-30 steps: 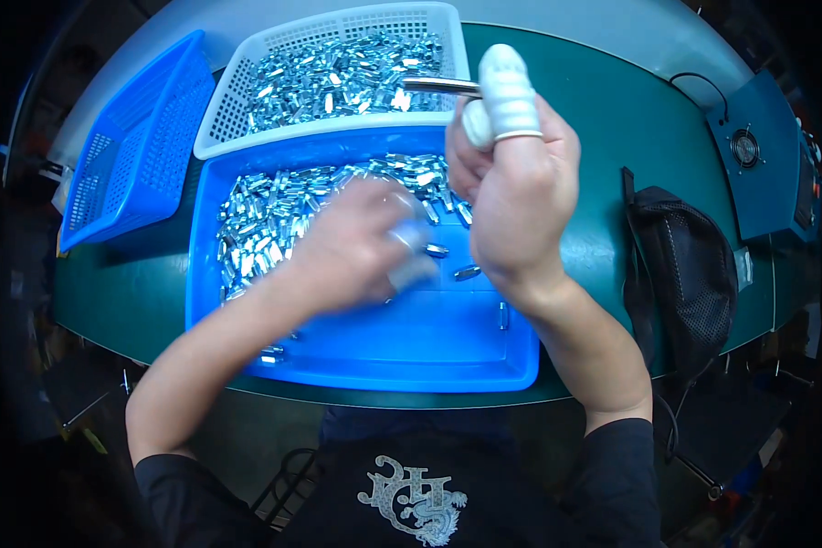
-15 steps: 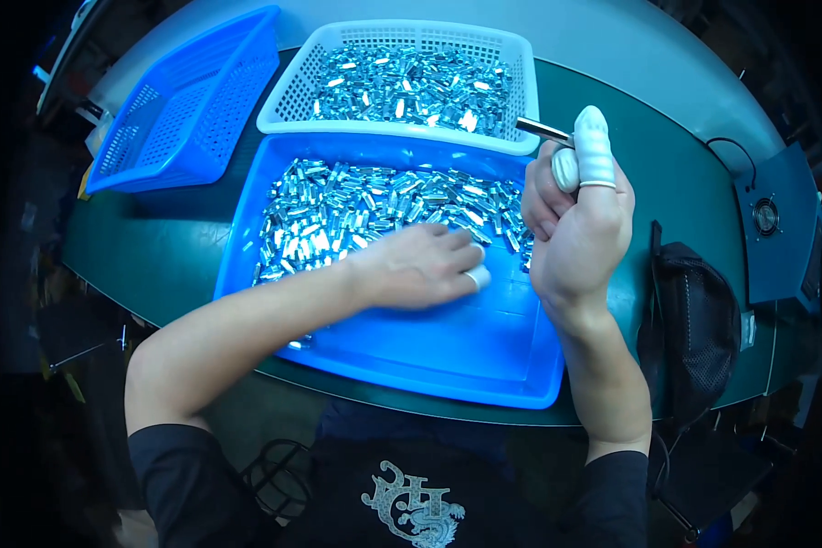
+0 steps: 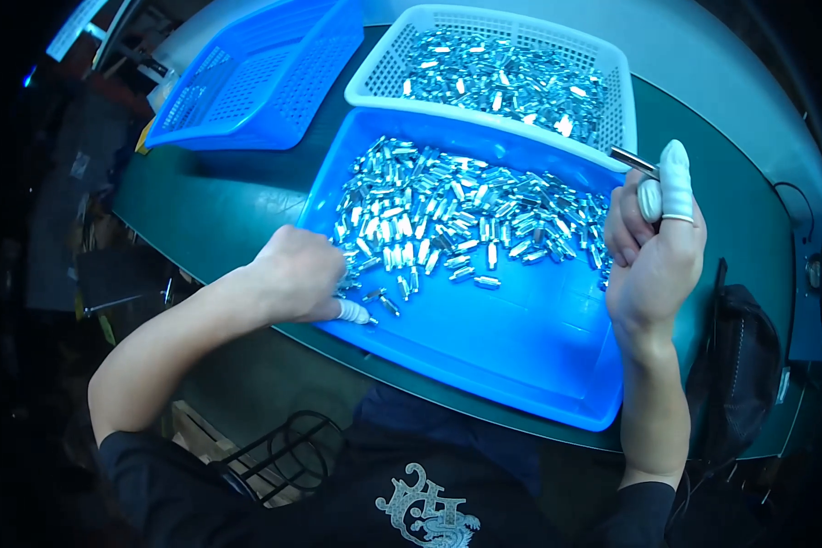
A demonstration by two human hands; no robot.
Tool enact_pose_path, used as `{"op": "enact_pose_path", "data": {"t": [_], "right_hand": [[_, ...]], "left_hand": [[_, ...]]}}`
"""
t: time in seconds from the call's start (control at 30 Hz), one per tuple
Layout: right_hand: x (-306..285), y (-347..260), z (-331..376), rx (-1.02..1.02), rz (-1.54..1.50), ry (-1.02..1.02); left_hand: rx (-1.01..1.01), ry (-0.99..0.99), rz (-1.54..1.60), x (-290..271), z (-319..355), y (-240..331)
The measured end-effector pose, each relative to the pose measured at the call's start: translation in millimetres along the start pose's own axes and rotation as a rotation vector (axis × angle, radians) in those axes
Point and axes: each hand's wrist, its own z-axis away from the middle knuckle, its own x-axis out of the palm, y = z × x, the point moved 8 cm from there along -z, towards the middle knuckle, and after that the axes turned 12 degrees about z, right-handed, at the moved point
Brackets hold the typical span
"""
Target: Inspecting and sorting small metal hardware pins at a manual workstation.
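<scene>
So I'm at the sorting-by-hand stage here, or that's my read: the blue tray (image 3: 502, 338) sits right in front of me with a big heap of shiny metal pieces (image 3: 420, 219) spread over its back half and down its left side, and a few loose ones lying just in front of the heap. My left hand (image 3: 301, 274) is down at the tray's left edge, near the front corner, fingers curled in and knuckles up. The white finger cover (image 3: 353, 312) on it points into the tray, with its tip right by a small piece. Honestly can't tell if I've got hold of anything there, since my fingertips are hidden behind the hand. My right hand (image 3: 653, 265) is up over the tray's right end, thumb and covered finger closed together on a slim metal rod (image 3: 635, 163) that sticks out toward the left, other fingers folded into the palm. Can't say if that rod is the same kind of thing as what's in the tray. Right behind the tray there's a white basket (image 3: 384, 64) with loads more pieces, and behind and to the left of it a blue basket (image 3: 306, 91) on the same green table (image 3: 247, 215). I'd say the next move calls for a light pinch with the left fingers on just a piece or so, lifted clear of the tray's rim, with the right grip kept steady so the rod doesn't slip.
</scene>
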Motion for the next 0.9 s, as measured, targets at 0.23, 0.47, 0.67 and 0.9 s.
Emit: {"op": "enact_pose_path", "data": {"t": [0.23, 0.47, 0.67, 0.9], "right_hand": [[3.0, -0.1, 6.9, 0.026, 0.002, 0.066], [-5.3, -1.8, 11.7, 0.034, -0.017, 0.073], [6.3, 2.5, 10.5, 0.028, 0.039, 0.017], [14.2, 1.7, 16.0, -0.007, 0.057, -0.021]], "left_hand": [[0.298, 0.368, 0.218, -8.5, -19.5, 25.6], [-0.008, 0.507, 0.203, -55.5, 8.4, 27.8], [-0.084, 0.329, 0.082, 3.2, -1.4, -15.7], [0.047, 0.648, 0.478, -16.0, 2.4, -9.8]]}}
